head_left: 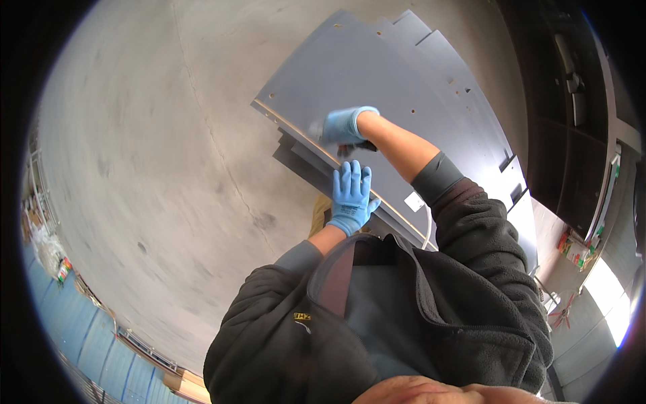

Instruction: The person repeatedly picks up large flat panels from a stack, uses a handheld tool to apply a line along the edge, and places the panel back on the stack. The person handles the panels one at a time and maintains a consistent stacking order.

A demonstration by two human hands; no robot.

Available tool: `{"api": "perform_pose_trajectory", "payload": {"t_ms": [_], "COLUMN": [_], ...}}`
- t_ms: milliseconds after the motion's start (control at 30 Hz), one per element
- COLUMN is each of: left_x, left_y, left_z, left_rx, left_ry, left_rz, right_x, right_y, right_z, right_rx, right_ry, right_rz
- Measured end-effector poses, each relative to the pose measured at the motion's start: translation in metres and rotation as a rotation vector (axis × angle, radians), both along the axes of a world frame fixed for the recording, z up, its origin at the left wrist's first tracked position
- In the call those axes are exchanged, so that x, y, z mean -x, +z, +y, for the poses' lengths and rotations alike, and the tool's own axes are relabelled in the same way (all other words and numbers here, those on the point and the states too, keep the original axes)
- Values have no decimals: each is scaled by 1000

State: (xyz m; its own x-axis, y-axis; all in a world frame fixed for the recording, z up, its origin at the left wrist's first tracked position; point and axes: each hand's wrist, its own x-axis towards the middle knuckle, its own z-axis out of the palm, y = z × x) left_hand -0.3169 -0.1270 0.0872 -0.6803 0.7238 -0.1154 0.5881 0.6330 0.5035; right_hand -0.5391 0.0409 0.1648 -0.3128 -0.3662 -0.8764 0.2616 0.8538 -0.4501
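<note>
Black jacket [276,343] fills the view nearest the camera, from 5 to 7 o'clock. Beyond it, the grey panel [383,74] spreads from the centre toward 1 o'clock, its pale edge turned toward the wearer, with darker boards [306,165] jutting out beneath.

Both hands are gloved in blue. At the centre, the left hand [351,196] lies at that edge, fingers extended and close together, gripping nothing that shows. Just off at 12 o'clock from it, the right hand [342,126] is curled and blurred above the panel; a dark thing [367,145] shows beside it, but whether it is gripped I cannot tell.

Good practice, I judge, is a firm, flat left palm with fingertips clear of the right hand's path, short controlled strokes, and slack in the white cord [428,229] at 4 o'clock.

As for containers, the dark cabinet [579,155] at 2 o'clock has open compartments, a few pale pieces in the upper part. Toward 9 o'clock sits a clear bag [50,250], contents too small to tell.
</note>
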Motion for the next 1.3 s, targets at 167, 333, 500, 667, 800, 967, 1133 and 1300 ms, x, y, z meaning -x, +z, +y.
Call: {"api": "perform_pose_trajectory", "payload": {"t_ms": [167, 333, 500, 667, 800, 967, 1133, 1300], "left_x": [-3, -5, -4, -7, -9, -13, -13, -12], "left_y": [0, -4, -3, 2, 3, 3, 8, 13], "left_z": [0, -1, -3, 1, 4, 5, 10, 11], "left_rx": [18, 55, 158, 180, 245, 288, 334, 307], "left_ry": [-9, -52, -106, -123, -148, -163, -162, -165], "left_rz": [4, 23, 85, 120, 156, 199, 193, 184], "right_x": [0, -63, -201, -352, -366, -211, -77, -173], "right_y": [28, 13, 4, 42, 25, 35, 52, 10], "right_z": [27, 18, 137, 316, 345, 276, 211, 310], "right_rx": [-352, 33, -276, -942, -920, -348, -252, -624], "right_ry": [-649, 11, -591, -922, -1146, -984, -515, -374], "right_rz": [253, -130, -265, -114, -1, 282, 295, 327]}}
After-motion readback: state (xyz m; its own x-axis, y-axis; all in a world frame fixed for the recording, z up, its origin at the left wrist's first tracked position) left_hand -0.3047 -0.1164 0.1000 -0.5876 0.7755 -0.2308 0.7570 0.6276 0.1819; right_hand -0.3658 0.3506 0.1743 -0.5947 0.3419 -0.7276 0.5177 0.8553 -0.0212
